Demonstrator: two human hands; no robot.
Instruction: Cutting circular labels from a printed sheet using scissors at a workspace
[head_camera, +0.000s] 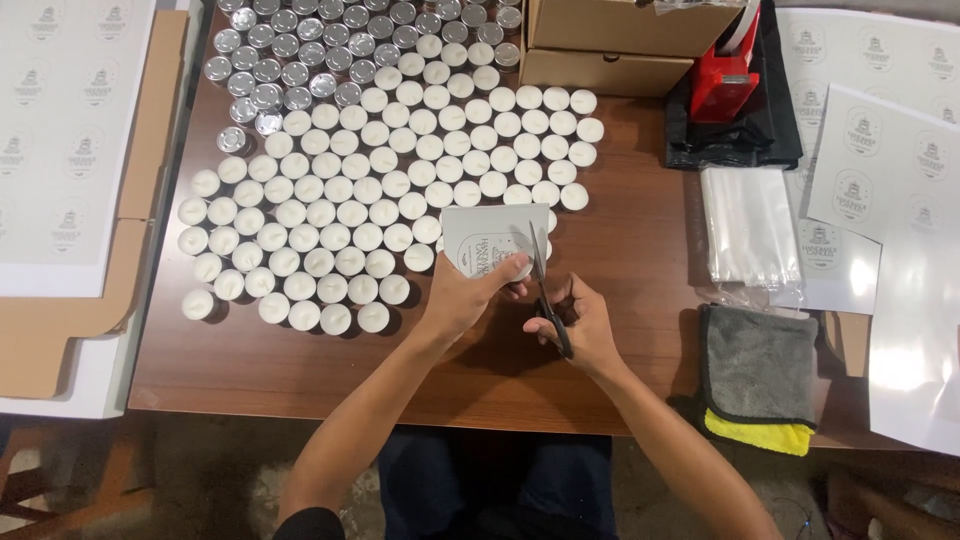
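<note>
My left hand (462, 298) pinches the lower edge of a small white label sheet (488, 236) with a printed round emblem, holding it above the wooden table (300, 365). My right hand (585, 322) grips black-handled scissors (545, 285), blades pointing up into the right part of the sheet. Just beyond the sheet lie several rows of white tealight candles (380, 180).
Empty silver tealight cups (300, 50) crowd the far left. Cardboard boxes (620, 45) and a red tape dispenser (728, 75) stand at the back. Clear plastic bags (748, 222), printed label sheets (870, 160) and a grey-yellow cloth (758, 378) lie right. Flat cardboard (60, 330) lies left.
</note>
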